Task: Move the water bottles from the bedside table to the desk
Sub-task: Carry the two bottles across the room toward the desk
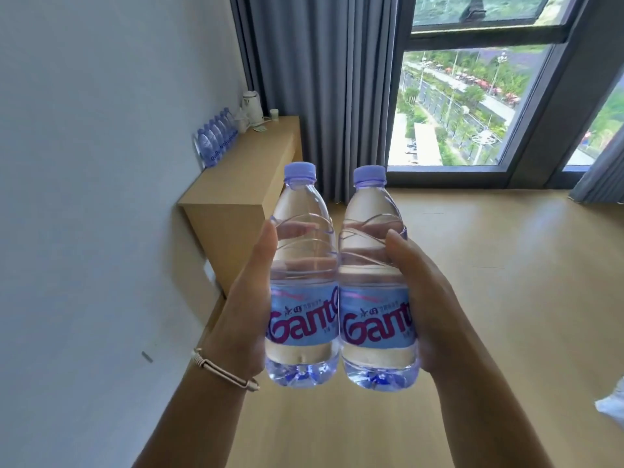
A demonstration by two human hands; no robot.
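Water bottles, two, centre of the head view: left bottle (303,278) and right bottle (375,282), upright, side by side and touching along the labels, held in the air above the wooden floor (489,298). Both clear, full, lilac caps, blue labels with magenta lettering.

Left hand (251,298) wrapped round the left bottle from the frame's left side, thumb up the near wall, fingers seen through the water. Bracelet (223,368) on that wrist. Right hand (422,298) curled round the right bottle from the frame's right side, same grip.

Upper left of frame: light wooden surface (250,170) against the white wall (84,163). On it a row of more bottles (216,136) along the wall, white kettle (251,108) at the far end, small cup (274,113) beside it. Grey curtain (320,79) behind, window (472,103) at upper right.
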